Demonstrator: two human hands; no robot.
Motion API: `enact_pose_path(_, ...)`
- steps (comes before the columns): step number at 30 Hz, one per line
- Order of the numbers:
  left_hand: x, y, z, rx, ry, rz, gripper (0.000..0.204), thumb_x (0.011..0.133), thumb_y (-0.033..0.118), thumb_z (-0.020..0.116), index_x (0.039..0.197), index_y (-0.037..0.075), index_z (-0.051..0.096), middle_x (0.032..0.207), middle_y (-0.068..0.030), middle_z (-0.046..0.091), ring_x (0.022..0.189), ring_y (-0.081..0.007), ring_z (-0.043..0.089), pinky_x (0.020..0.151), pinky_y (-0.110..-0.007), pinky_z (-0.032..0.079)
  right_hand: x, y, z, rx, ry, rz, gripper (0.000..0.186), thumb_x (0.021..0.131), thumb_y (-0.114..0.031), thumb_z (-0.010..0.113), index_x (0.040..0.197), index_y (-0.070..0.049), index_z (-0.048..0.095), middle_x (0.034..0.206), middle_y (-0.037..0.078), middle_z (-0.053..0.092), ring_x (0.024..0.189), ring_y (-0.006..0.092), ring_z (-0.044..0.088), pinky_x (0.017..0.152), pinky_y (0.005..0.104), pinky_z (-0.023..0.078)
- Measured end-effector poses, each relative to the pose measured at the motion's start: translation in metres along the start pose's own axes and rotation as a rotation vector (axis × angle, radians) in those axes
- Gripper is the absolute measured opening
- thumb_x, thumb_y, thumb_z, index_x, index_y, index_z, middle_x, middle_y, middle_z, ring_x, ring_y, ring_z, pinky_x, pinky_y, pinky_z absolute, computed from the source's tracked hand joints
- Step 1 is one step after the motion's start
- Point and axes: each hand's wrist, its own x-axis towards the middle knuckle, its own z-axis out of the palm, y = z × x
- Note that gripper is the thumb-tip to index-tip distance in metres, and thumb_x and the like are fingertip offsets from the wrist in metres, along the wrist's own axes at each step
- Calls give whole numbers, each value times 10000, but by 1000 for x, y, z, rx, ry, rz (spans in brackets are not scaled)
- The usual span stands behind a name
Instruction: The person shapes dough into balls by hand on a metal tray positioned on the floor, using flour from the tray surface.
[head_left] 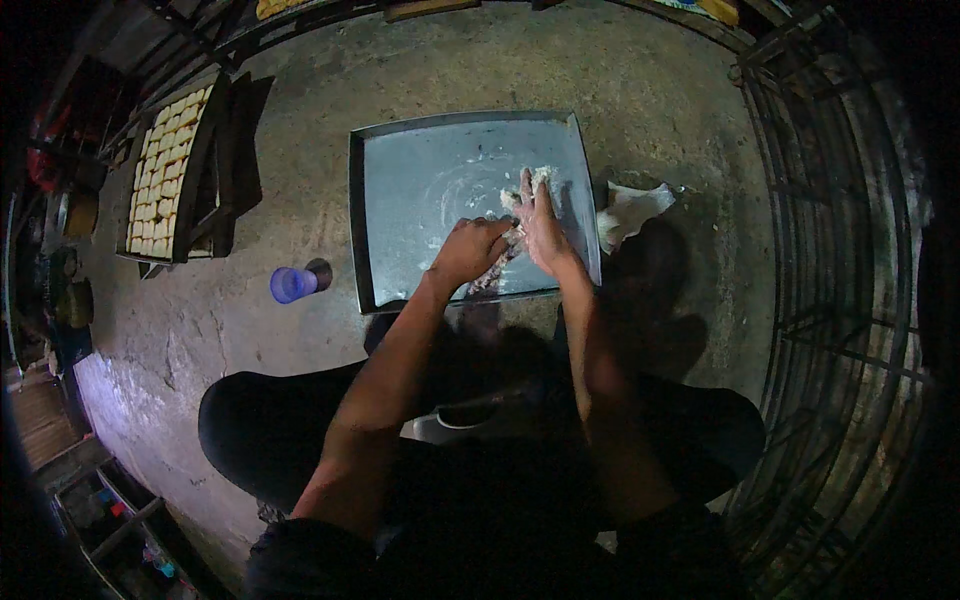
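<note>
A large rectangular metal tray (400, 180) with raised sides sits in front of me, smeared with white powder. My right hand (539, 228), coated in white, lies over the tray's right half with its fingers stretched out among crumbly white dough (515, 198). Just left of it, my left hand (477, 243) is curled, its fingertips beside the right palm; whatever may be inside them is hidden. A crumpled white bag or cloth (630, 211) lies beside the tray's right edge.
A translucent blue cup (290, 285) stands on the concrete floor at left. Farther left, a tray of pale rectangular dough pieces (166, 175) rests on a dark stand. Metal racks (840, 340) line the right side; a low frame with coloured items (118, 530) is at lower left.
</note>
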Motion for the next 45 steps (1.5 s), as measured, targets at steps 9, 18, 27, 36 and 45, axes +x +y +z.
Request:
enact_pose_path(9, -4, 6, 14, 3, -209, -166, 348, 989, 311, 446, 1111, 10, 572, 889, -264, 661, 888, -446, 636, 806, -536, 501, 27, 14, -30, -329, -117, 77, 823, 929, -743, 62, 1574, -234, 115, 1590, 241, 166, 1447, 418, 232, 1168, 567, 22)
enact_pose_path(18, -12, -19, 0, -82, -371, -180, 354, 981, 291, 452, 1086, -21, 582, 959, -283, 650, 965, -455, 614, 881, -518, 473, 39, 21, -37, -534, -14, -17, 792, 965, -702, 134, 1536, -180, 301, 1514, 195, 354, 1326, 373, 437, 1011, 461, 388)
enact_pose_path(27, -9, -58, 31, -853, 215, -724, 387, 992, 318, 478, 1111, -37, 578, 981, -170, 674, 888, -295, 652, 777, -399, 503, 37, 44, -31, -163, 77, -138, 708, 1019, -588, 178, 1542, -115, 240, 1561, 192, 279, 1350, 305, 414, 1146, 410, 259)
enact_pose_path(36, 12, -58, 70, -1133, 420, -792, 367, 978, 237, 521, 941, -116, 611, 845, -164, 647, 756, -208, 602, 642, -390, 477, 12, 67, 42, -409, 206, -151, 662, 1044, -419, 279, 1574, -164, -26, 1590, 197, 186, 1449, 318, 232, 1164, 389, 190)
enact_pose_path(45, 14, -66, 70, -1170, 552, -822, 445, 1002, 318, 501, 813, -74, 598, 724, -137, 621, 638, -195, 569, 554, -408, 449, -3, 72, 60, -840, 336, -287, 661, 1017, -403, 335, 1560, -88, 129, 1575, 215, 249, 1452, 365, 256, 1174, 499, 134)
